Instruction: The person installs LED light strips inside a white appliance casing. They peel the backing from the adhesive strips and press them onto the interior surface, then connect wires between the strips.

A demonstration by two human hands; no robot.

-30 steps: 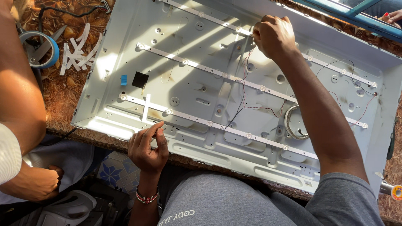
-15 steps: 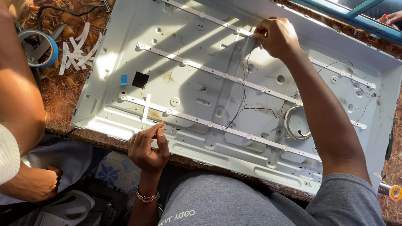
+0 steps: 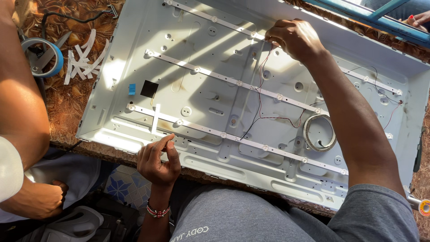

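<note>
Here, the right hand (image 3: 293,38) reaches to the far side of the white metal back panel (image 3: 215,58), fingers pinched closed on thin red and black wires (image 3: 260,89) at the far strip of lights (image 3: 210,19). The wires trail toward the near side, ending near a coiled ribbon (image 3: 319,132). The left hand (image 3: 159,159) hovers at the panel's near edge, fingers curled with thumb meeting fingertips; whether they grip anything cannot be told. Far left lie a blue tape roll (image 3: 42,56) and white tape scraps (image 3: 83,56).
</note>
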